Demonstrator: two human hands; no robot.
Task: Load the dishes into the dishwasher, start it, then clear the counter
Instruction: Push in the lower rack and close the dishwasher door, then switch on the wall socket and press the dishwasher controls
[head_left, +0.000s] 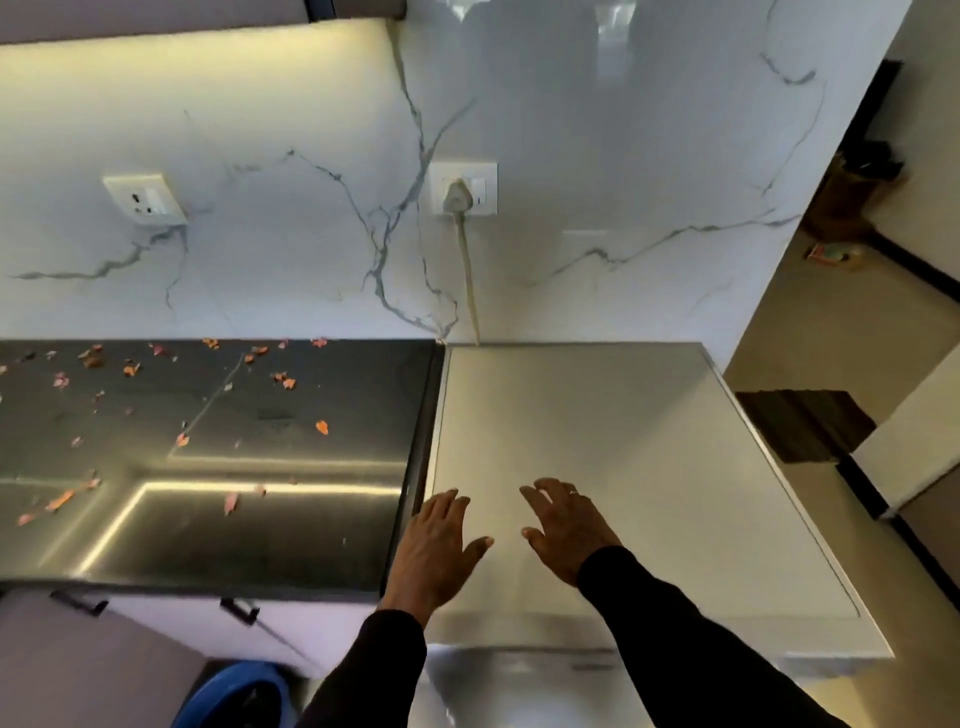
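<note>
The silver dishwasher stands right of the dark counter, and I look down on its flat top. My left hand hovers over the top's front left part, fingers straight and spread, holding nothing. My right hand is beside it over the front middle, fingers spread and empty, a ring on one finger. Both arms wear black sleeves. Several orange and pink scraps lie scattered over the counter. The dishwasher's front face shows only as a strip below its top edge. No dishes are in view.
A plug and cable run from a wall socket down behind the dishwasher. A second socket sits on the marble wall at left. Drawer handles lie under the counter, a blue bin on the floor. A doorway and dark mat are at right.
</note>
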